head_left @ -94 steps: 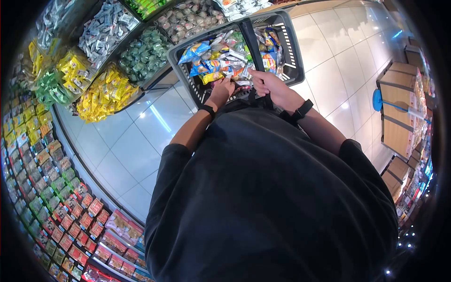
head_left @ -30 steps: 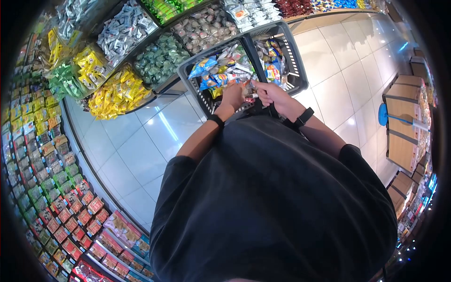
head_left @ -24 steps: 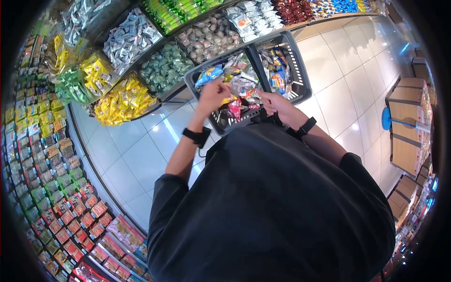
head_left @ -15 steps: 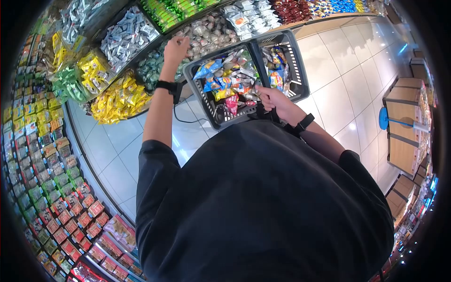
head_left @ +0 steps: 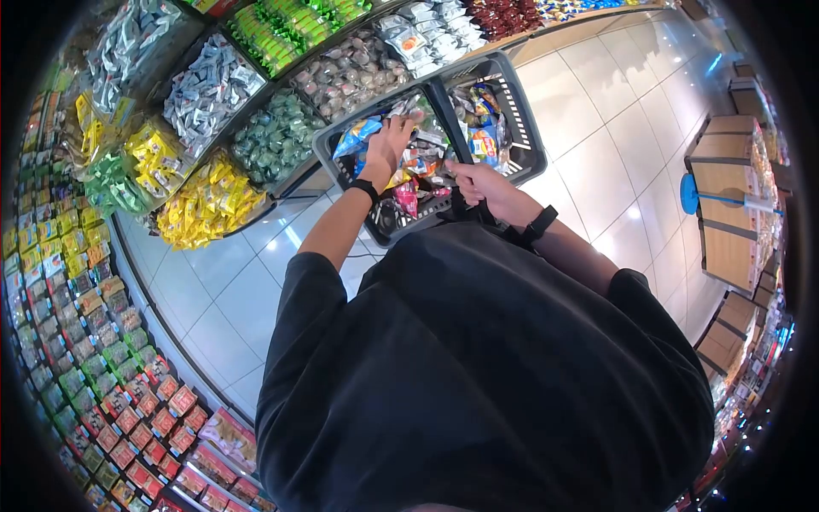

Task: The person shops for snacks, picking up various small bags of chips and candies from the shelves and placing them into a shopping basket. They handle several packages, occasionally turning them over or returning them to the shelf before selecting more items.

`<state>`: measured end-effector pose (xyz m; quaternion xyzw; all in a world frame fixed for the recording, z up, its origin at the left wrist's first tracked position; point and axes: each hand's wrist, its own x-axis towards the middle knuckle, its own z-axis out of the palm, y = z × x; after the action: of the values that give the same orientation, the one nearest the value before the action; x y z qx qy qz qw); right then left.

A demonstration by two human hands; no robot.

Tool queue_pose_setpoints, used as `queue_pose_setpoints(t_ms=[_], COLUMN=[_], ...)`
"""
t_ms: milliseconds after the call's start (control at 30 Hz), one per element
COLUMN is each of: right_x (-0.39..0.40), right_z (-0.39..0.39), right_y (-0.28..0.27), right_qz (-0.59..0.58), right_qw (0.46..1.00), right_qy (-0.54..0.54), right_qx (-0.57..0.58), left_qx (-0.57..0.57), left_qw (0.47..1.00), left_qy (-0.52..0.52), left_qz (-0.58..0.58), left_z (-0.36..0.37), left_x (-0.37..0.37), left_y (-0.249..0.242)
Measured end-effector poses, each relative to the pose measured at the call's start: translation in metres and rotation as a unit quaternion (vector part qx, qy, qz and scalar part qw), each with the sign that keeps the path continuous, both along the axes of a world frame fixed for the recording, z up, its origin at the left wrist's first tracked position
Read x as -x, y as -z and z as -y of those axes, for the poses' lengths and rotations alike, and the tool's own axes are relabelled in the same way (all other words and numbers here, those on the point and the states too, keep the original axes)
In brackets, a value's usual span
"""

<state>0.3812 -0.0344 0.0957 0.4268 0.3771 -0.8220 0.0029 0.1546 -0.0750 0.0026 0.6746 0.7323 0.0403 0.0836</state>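
A grey shopping basket [head_left: 522, 104] with slotted sides holds a mix of small wrapped snack packets, some blue, yellow and red. My left hand [head_left: 388, 149] is inside its left part, above the packets, fingers stretched out and a little apart; no packet shows clearly in it. My right hand [head_left: 485, 188] is closed around the dark basket handle [head_left: 450, 124], which crosses the basket's top. A pink-red packet [head_left: 406, 198] lies near the basket's close side, and a blue packet [head_left: 358, 135] lies left of my left hand.
Beyond the basket, sloping bins hold green-wrapped sweets [head_left: 286, 138], brownish clear-wrapped sweets [head_left: 350, 75], yellow packets [head_left: 209, 200] and silver packets [head_left: 209, 85]. Shelves of packaged goods [head_left: 128, 401] run along the left. Wooden display boxes [head_left: 725, 205] stand at the right, across the tiled floor [head_left: 589, 171].
My left hand has moved from above the bins, right and down into the basket, and its fingers have spread. My right hand stays on the handle. The view has shifted slightly.
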Motion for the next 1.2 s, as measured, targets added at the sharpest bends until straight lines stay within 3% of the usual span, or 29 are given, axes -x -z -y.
queue_pose_setpoints(t_ms=[233,367,500,633,700,733,800,833,867,1000,1067,1100,1200], right_x=[0.001,0.002,0.001,0.0,0.0,-0.001,-0.001,-0.001,-0.002,0.002,0.001,0.0,-0.002], right_z=[0.002,0.0,0.001,-0.001,-0.002,-0.003,-0.004,-0.005,-0.006,-0.004,-0.007,-0.006,-0.006], right_y=[-0.001,-0.002,-0.011,-0.007,-0.005,-0.004,-0.005,-0.004,-0.002,-0.006,-0.003,0.0,-0.001], right_qz=[0.006,0.004,0.006,0.006,0.007,0.008,0.01,0.012,0.01,-0.001,-0.003,-0.006,-0.003], right_qw=[1.0,1.0,1.0,1.0,1.0,1.0,1.0,1.0,1.0,1.0,1.0,1.0,1.0], right_qy=[0.006,-0.001,-0.006,-0.006,-0.001,0.005,0.003,0.004,0.007,0.021,0.019,0.011,0.006], right_qx=[-0.003,-0.004,-0.012,-0.011,-0.006,-0.002,-0.002,-0.007,-0.005,-0.001,0.005,0.009,0.012], left_qx=[-0.061,-0.117,-0.144,-0.127,-0.163,-0.13,-0.187,-0.299,-0.298,-0.161,-0.191,-0.19,-0.103], left_qw=[0.996,0.981,0.976,0.978,0.985,0.971,0.914,0.914,0.915,0.922,0.951,0.951,0.977], left_qy=[-0.009,-0.103,-0.113,-0.087,0.052,-0.014,-0.048,-0.014,-0.01,-0.096,-0.064,-0.062,-0.052], left_qz=[0.061,0.113,0.119,0.138,0.011,0.199,0.357,0.273,0.272,0.339,0.233,0.235,0.179], left_z=[-0.01,-0.038,-0.043,-0.041,-0.039,-0.022,0.003,0.008,0.013,0.032,0.03,0.031,0.03], left_x=[-0.009,-0.019,-0.033,-0.024,-0.012,-0.02,-0.018,-0.013,-0.008,0.006,0.005,0.003,-0.006], left_y=[-0.022,0.019,0.031,0.051,0.069,0.021,-0.013,-0.008,-0.012,-0.022,-0.011,-0.003,0.013])
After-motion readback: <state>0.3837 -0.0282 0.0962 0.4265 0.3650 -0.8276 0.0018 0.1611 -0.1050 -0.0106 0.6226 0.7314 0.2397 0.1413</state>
